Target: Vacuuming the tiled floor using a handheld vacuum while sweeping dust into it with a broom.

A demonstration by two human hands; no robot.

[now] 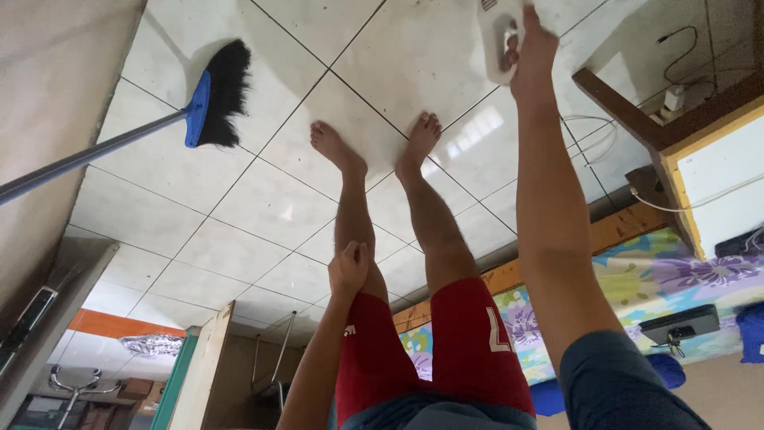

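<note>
Right hand (532, 49) grips a white plastic handle (493, 32); left hand (350, 267) rests curled, empty, on my knee (356, 239). Broom (213, 95) sits untouched, well left of both.

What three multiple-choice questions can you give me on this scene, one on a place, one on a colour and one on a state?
1. Where does the broom lie?
A. on the tiled floor, left of the bare feet
B. on a flowered cloth
C. propped against a wooden table

2. What colour are the shorts?
A. blue
B. red
C. white

3. What is the right hand doing?
A. hanging open
B. gripping a white plastic object
C. resting on a thigh

Answers:
1 A: its blue head and black bristles rest on the pale tiles, left of both feet.
2 B: both legs of the shorts are plainly red.
3 B: the fingers are closed around the white object, held out over the floor.
</note>
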